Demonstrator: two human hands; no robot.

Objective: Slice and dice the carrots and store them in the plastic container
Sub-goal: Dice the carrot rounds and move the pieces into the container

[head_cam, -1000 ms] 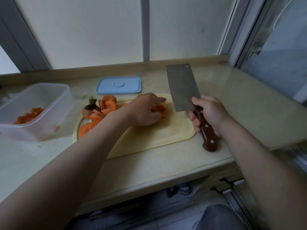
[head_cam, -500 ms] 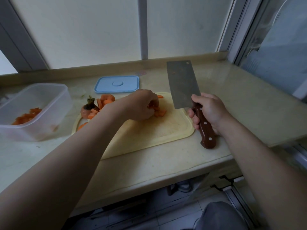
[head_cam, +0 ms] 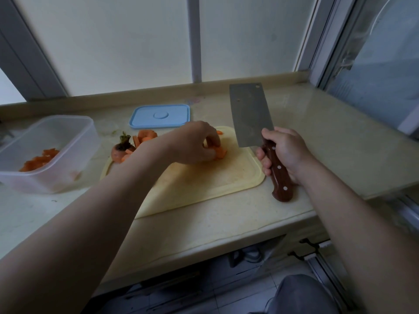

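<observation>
Pale stone tabletop (head_cam: 226, 225) below a frosted window (head_cam: 136, 41), seen from above. Near the middle of a cream cutting board (head_cam: 215, 184) lies a small heap of carrot pieces (head_cam: 221, 153). Your left hand (head_cam: 195, 143) is on it, fingers curled down round the heap, so that grip is closed on the pieces; whether it gathers or steadies them cannot be told. Cut carrot is likely stiff, light and slightly damp, so pieces may roll or slip. Pinch the heap from both sides, low against the board, not from the top. More carrot slices (head_cam: 146, 135) and a carrot stub (head_cam: 119, 153) with its green top sit at the board's far left corner. Left of the board stands the clear plastic container (head_cam: 74, 141), uncovered, with some diced carrot (head_cam: 37, 161) inside. Its blue lid (head_cam: 159, 115) lies flat behind the board. Your right hand (head_cam: 283, 150) has its grip wrapped round the wooden handle of a cleaver (head_cam: 249, 116), whose blade points up and away, beside the board's right edge.
</observation>
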